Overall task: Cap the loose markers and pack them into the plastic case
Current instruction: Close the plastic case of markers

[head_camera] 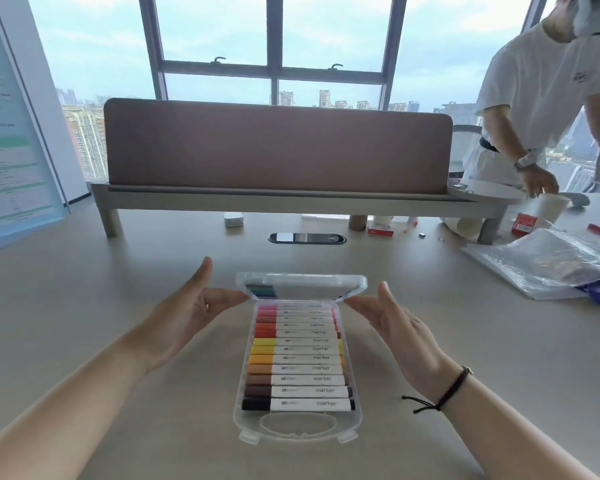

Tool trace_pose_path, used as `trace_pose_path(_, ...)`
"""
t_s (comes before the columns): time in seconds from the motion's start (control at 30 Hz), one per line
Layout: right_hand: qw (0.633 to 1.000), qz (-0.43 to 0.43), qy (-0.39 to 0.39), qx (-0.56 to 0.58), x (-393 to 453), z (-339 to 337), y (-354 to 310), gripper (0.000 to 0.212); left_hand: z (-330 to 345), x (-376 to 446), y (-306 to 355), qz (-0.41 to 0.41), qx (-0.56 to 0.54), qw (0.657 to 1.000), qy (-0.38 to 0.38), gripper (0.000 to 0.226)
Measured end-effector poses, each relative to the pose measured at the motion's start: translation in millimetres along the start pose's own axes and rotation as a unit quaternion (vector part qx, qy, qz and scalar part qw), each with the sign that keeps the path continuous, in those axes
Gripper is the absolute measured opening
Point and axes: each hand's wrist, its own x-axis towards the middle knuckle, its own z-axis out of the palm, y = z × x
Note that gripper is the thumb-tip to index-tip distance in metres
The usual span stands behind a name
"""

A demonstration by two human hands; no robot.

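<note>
Markers point(297, 358) capped, rowed in case point(355, 415); my left hand point(184, 317) and right hand point(395, 327), fingers straight, touch lid point(302, 284) corners; lower evenly, press latches till snapped

Bright daylight from window point(274, 46); soft shadows on table point(84, 306); wide-angle edge distortion.

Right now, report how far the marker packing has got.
Done: capped colour markers lie in a row filling the clear plastic case. In hand: left hand and right hand touch the corners of the transparent hinged lid, half raised. Left: lower the lid and close it.
</note>
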Motion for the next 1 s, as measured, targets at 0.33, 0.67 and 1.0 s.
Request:
trace_pose_path(0.33,0.962,-0.012,-0.043,-0.268,18,-2,15,0.047,4,9,-23,-0.033,0.146,0.988,0.032,0.083)
trace_pose_path(0.67,0.928,-0.061,-0.030,-0.367,15,6,13,0.034,9,14,-31,0.053,0.299,0.953,-0.001,0.058)
trace_pose_path(1.0,0.858,-0.072,-0.040,-0.507,9,4,1,0.052,10,22,-25,-0.022,0.325,0.945,0.018,0.106)
